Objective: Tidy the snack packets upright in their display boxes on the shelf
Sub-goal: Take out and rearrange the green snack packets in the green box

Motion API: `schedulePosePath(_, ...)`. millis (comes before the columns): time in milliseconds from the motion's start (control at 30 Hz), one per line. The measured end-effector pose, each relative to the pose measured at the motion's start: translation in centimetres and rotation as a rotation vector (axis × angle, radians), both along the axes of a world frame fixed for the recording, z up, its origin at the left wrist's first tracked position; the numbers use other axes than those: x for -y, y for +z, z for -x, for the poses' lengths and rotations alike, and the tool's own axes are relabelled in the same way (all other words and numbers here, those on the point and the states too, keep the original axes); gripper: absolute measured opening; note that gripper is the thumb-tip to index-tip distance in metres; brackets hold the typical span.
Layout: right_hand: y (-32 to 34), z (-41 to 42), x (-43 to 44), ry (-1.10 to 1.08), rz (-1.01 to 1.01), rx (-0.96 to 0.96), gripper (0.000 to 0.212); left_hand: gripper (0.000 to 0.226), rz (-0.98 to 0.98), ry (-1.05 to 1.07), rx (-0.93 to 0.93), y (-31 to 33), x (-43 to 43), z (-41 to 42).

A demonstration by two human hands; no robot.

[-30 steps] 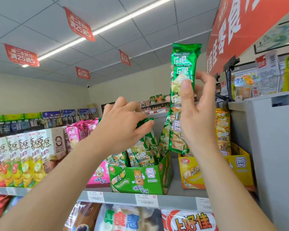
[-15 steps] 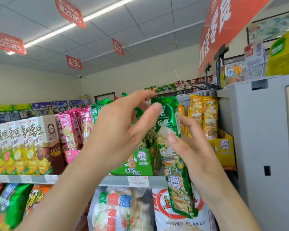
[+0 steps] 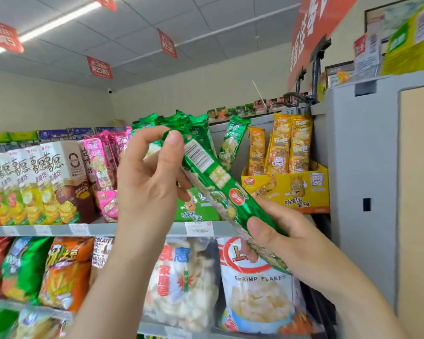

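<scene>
A long green snack packet [image 3: 220,182] lies tilted in front of the shelf, its barcode side facing me. My left hand [image 3: 149,182] pinches its upper end between thumb and fingers. My right hand [image 3: 279,231] grips its lower end. Behind them stands the green display box [image 3: 196,209] with several green packets [image 3: 179,121] upright in it; one green packet [image 3: 233,140] leans to the right. A yellow display box [image 3: 304,189] to the right holds upright yellow packets [image 3: 289,145]. A pink box [image 3: 108,204] with pink packets stands at the left.
Cream chip boxes [image 3: 42,182] fill the shelf's left part. The grey shelf edge [image 3: 59,230] carries price tags. Large snack bags [image 3: 257,285] hang on the shelf below. A grey cabinet [image 3: 365,179] closes off the right side.
The green packet came down from high above the shelf, turned barcode side toward me and tilted. My left hand left the box and took the packet's upper end.
</scene>
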State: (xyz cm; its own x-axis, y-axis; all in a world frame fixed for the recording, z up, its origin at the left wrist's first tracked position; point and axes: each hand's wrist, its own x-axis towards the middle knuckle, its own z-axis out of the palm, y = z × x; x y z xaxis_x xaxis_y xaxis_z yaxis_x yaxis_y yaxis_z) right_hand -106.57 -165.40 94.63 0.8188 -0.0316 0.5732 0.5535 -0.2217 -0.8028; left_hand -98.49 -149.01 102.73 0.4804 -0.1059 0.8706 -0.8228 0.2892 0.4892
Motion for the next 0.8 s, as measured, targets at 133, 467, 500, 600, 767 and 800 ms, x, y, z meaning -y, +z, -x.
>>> schedulePosePath(133, -0.3, 0.4, -0.7, -0.039, -0.018, 0.031, 0.029, 0.023, 0.048, -0.046, -0.137, -0.6, 0.0, 0.1)
schedulePosePath(467, -0.4, 0.9, -3.1, -0.104, -0.172, 0.143, 0.03, 0.089, -0.073, -0.213, -0.141, -3.3, 1.5, 2.2)
schedulePosePath(500, -0.4, 0.9, -3.4, -0.107, -0.166, 0.162, 0.031, 0.09, -0.076, -0.225, -0.171, -3.9, 1.7, 2.5)
schedulePosePath(600, -0.7, 0.9, -4.0, -0.099, -0.195, 0.169, 0.027, 0.085, -0.062, -0.238, -0.284, -5.3, 1.8, 3.2)
schedulePosePath(767, -1.5, 0.9, -3.9, -0.135, -0.333, 0.14, 0.025, 0.046, -0.003, -0.238, -0.359, -6.0, 0.8, 3.5)
schedulePosePath(800, -1.5, 1.0, -3.8, -0.113, -0.337, 0.131, 0.026, 0.042, 0.016, -0.237, -0.353, -6.1, 0.7, 3.5)
